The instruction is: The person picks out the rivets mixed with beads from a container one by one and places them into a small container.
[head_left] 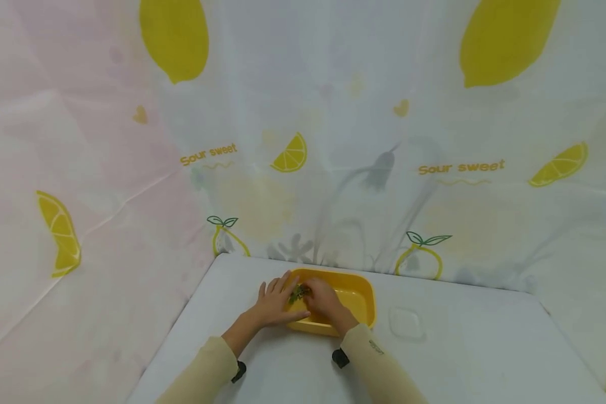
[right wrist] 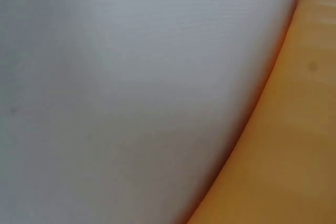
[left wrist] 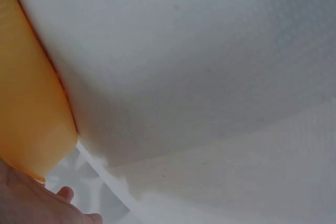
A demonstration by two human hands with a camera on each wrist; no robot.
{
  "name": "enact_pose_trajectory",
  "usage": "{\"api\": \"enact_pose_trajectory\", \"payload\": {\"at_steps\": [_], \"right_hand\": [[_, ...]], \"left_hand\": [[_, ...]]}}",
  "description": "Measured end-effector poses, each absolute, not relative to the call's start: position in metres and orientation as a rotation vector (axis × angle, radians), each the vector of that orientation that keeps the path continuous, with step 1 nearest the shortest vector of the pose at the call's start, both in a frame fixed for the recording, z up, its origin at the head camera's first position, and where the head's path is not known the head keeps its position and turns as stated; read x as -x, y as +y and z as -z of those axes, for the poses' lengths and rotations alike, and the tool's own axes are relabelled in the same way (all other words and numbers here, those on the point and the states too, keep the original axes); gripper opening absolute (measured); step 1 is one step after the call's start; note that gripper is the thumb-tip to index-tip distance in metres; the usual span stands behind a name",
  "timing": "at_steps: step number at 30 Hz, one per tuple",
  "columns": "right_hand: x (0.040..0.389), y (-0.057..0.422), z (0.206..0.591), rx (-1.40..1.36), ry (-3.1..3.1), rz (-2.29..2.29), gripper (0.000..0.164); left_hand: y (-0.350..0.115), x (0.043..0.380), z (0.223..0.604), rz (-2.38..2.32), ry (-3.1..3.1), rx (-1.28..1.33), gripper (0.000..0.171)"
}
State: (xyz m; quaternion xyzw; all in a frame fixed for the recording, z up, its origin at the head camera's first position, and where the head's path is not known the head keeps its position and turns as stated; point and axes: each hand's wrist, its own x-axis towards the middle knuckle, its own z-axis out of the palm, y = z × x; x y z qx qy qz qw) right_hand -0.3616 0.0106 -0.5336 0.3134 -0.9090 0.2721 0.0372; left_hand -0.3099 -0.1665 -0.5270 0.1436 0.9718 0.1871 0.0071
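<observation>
A yellow rectangular basin [head_left: 356, 303] sits on the white table. My right hand [head_left: 323, 298] reaches down inside it, fingers curled and pinching a small bunch of green leaves [head_left: 299, 293]. Spread over the basin's left end, my left hand [head_left: 272, 307] has its fingers straight, thumb pointing across the near side. The leaves show between the two hands; the right fingertips are partly hidden. In the left wrist view, part of the left hand [left wrist: 37, 203] lies by the basin's outer wall [left wrist: 31, 93]. Only the basin's side [right wrist: 283, 129] and the table appear in the right wrist view.
To the right of the basin lies a clear, square, rounded-corner piece [head_left: 406, 324] on the table [head_left: 474, 342]. A lemon-printed sheet [head_left: 333, 140] hangs behind the table and along its left side. Dark wrist bands [head_left: 340, 358] show below the sleeves.
</observation>
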Motion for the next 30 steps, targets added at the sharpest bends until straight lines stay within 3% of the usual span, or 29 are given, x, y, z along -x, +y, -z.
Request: {"api": "enact_pose_trajectory", "payload": {"at_steps": [30], "right_hand": [[0.375,0.009,0.547,-0.809,-2.841,-1.056,0.014]], "left_hand": [[-0.167,0.312,0.53,-0.6,3.047,-0.441,0.097]]}}
